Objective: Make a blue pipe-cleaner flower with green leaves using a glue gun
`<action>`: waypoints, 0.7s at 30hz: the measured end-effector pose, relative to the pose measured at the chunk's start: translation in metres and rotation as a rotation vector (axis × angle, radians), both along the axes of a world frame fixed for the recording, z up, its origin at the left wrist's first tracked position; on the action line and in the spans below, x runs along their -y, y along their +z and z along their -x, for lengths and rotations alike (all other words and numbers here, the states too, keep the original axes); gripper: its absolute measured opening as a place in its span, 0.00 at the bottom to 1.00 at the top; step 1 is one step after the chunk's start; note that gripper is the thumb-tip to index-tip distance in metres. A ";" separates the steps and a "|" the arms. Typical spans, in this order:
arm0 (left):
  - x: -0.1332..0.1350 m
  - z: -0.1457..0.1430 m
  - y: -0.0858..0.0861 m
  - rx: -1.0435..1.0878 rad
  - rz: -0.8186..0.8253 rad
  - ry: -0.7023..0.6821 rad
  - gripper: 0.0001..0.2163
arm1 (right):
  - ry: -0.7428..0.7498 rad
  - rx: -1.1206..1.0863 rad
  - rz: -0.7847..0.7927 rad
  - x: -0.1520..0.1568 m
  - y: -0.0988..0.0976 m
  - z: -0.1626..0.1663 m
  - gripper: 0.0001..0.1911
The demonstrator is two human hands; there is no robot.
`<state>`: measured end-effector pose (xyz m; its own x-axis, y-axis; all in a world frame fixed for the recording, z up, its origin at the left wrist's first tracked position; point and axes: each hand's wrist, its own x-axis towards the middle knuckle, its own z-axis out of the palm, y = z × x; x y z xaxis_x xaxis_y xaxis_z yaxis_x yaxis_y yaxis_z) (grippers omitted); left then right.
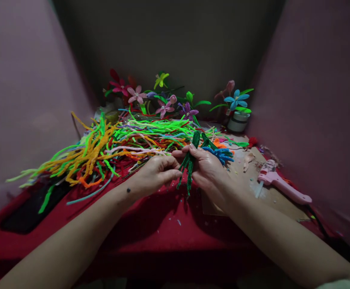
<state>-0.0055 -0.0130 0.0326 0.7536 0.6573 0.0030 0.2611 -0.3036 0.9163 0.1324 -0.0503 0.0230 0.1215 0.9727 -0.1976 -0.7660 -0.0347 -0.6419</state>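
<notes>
My right hand (208, 167) is closed around a bundle of dark green pipe cleaners (195, 139), pinched between thumb and fingers. The bundle's top is folded into a loop, and its loose strands hang below the fingers. From the left, my left hand (160, 171) pinches at these strands with thumb and forefinger; the exact grip point is partly hidden. Just behind my right hand lie another dark green looped piece (206, 139) and a blue pipe-cleaner bundle (223, 155). It is unclear whether my right hand touches them.
A heap of coloured pipe cleaners (150, 134) spreads over the red cloth (150, 237). Pipe-cleaner flowers (137, 94) stand behind it, one blue flower (236, 99) above a jar (238, 121). A pink glue gun (283, 184) rests on cardboard (249, 200). A dark flat object (32, 210) lies left.
</notes>
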 end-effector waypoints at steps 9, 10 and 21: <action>-0.002 0.005 0.001 -0.006 0.346 -0.145 0.09 | -0.059 -0.031 -0.060 0.001 -0.001 0.000 0.12; -0.002 0.004 0.001 0.009 0.350 -0.151 0.08 | -0.064 -0.039 -0.065 0.001 0.000 -0.001 0.13; 0.010 -0.003 -0.005 0.105 -0.076 0.115 0.06 | -0.091 -0.083 0.006 0.002 0.016 -0.008 0.18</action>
